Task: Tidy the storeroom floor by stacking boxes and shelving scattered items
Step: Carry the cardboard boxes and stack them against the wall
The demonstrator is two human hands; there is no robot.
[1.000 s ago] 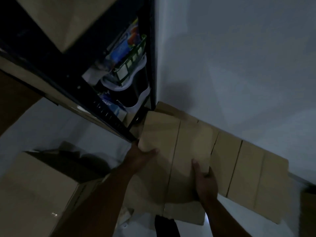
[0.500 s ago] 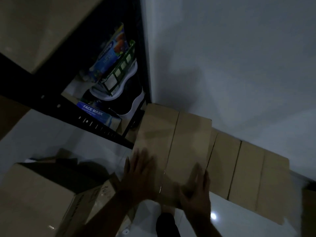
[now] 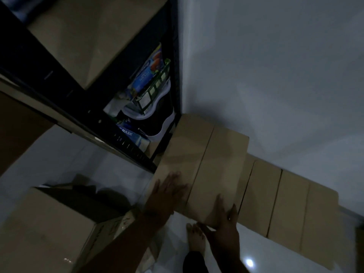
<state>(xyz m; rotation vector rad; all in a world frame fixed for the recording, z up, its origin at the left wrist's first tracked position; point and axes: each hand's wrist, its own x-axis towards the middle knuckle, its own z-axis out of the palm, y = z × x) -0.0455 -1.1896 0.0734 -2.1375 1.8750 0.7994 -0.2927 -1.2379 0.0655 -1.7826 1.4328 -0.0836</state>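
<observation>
Top box (image 3: 206, 160) is perched on the lower boxes (image 3: 285, 203), rack (image 3: 175, 56) at 10 o'clock. Left hand (image 3: 167, 194) and right hand (image 3: 224, 223) are laid flat, nothing pinched, so it could easily get slid off onto the foot (image 3: 195, 237) at 6 o'clock.

Just right of the black shelf unit (image 3: 137, 152), a cardboard box (image 3: 206, 160) sat atop a row of boxes (image 3: 285, 203); the left hand (image 3: 167, 192) lay flat on it, the right hand (image 3: 224, 223) pressed its near corner

Blue box (image 3: 136, 138), shelf (image 3: 126, 145): only "MASK" legible.
Blue packet (image 3: 146, 75): print too blurry.
Carton (image 3: 49, 229), floor: side scribble, can't read.
</observation>
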